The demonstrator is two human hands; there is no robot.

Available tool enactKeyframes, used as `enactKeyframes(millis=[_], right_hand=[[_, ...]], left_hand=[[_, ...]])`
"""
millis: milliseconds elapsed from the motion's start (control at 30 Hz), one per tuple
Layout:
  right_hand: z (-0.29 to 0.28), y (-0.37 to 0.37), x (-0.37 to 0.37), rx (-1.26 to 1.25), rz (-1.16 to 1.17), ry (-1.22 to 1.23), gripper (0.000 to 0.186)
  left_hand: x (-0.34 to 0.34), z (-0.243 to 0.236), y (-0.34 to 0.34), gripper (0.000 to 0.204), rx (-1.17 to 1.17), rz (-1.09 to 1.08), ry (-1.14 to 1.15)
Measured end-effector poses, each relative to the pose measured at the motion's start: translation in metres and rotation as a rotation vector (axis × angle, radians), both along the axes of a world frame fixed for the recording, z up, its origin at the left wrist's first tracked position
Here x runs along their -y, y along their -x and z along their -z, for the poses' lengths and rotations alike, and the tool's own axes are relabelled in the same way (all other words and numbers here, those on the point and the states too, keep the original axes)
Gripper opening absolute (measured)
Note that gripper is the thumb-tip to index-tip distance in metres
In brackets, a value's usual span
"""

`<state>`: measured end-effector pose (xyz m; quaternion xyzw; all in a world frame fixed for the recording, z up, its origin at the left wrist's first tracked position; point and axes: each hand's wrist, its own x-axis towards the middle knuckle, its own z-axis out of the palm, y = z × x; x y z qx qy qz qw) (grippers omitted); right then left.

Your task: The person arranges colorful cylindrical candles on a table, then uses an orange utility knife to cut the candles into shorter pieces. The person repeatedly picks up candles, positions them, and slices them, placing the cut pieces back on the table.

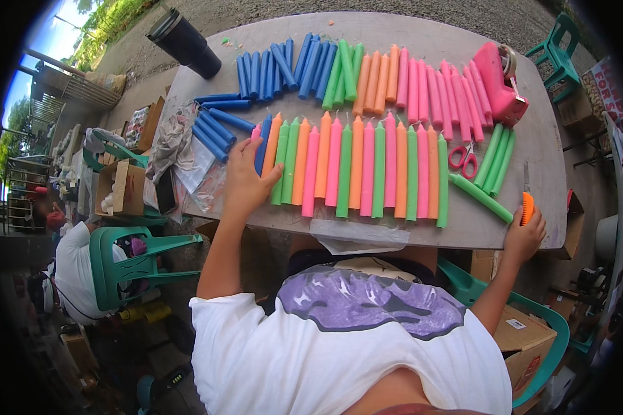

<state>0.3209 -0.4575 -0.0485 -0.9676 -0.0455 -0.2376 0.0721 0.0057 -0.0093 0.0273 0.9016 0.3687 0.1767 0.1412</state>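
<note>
My left hand (244, 174) rests over the left end of a long row of candles, thumb and fingers spread. Between them lies a blue candle (264, 144), with an orange candle (271, 142) beside it; their lower ends are hidden. The row continues rightward in mixed green, orange and pink candles (356, 162). At the right table edge, my right hand (524, 237) is closed around an orange-handled knife (527, 207), blade pointing away from me. A loose green candle (482, 198) lies slanted with its end against that hand.
Behind the row are blue candles (256, 72), orange candles (377, 83) and pink candles (457, 97). A pink tape dispenser (495, 86), red-handled scissors (464, 160) and more green candles (495, 159) lie right. A dark tumbler (185, 45) and cloth (169, 145) sit left on the table (291, 220).
</note>
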Motion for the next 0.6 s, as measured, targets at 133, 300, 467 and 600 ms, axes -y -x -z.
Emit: enactKeyframes(millis=[133,300,467,600], right_hand=[[0.001,-0.001,0.000,0.001,0.006,-0.016,0.043],[0.002,-0.001,0.001,0.010,0.008,-0.014,0.042],[0.001,0.001,-0.001,0.020,0.007,-0.021,0.042],[0.000,0.000,-0.001,0.006,0.021,-0.015,0.042]], left_hand=[[-0.001,0.005,-0.003,0.064,-0.009,-0.013,-0.023],[0.001,0.008,-0.006,0.062,-0.129,-0.010,-0.104],[0.007,0.017,0.001,0.061,-0.138,0.009,-0.236],[0.006,0.018,0.003,0.062,-0.134,0.025,-0.253]])
